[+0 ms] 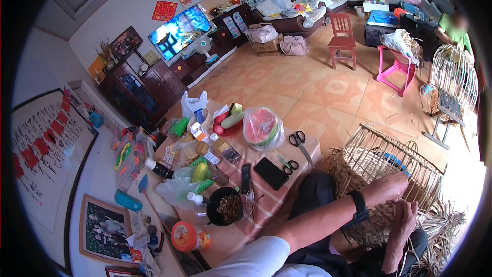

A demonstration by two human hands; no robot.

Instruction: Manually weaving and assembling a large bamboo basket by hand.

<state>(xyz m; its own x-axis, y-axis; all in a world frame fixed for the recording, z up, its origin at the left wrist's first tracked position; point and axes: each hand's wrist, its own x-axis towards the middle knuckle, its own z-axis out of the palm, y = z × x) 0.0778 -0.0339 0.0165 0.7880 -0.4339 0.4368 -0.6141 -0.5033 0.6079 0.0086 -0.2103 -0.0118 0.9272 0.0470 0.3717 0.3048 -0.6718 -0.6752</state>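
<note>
A half-woven basket [374, 166] of pale dried leaf strands, with thin upright stakes, rests against my legs at the lower right. My left hand [393, 185] reaches over its near wall, a black band on the wrist; its fingers are hidden behind the hand and the stakes. Just below, my right hand [405, 220] is closed with bent fingers at the woven edge, close to the left hand. What its fingertips pinch is hidden. Loose dried strands [442, 228] spread to the right of my right hand.
A cloth-covered table [266, 200] on my left carries scissors [301, 146], a phone [271, 173], a wrapped watermelon [262, 128], a dark bowl [224, 206] and bottles. A red chair [342, 41] and a pink stool [397, 69] stand beyond. Another person [456, 33] sits by a stake frame [453, 79].
</note>
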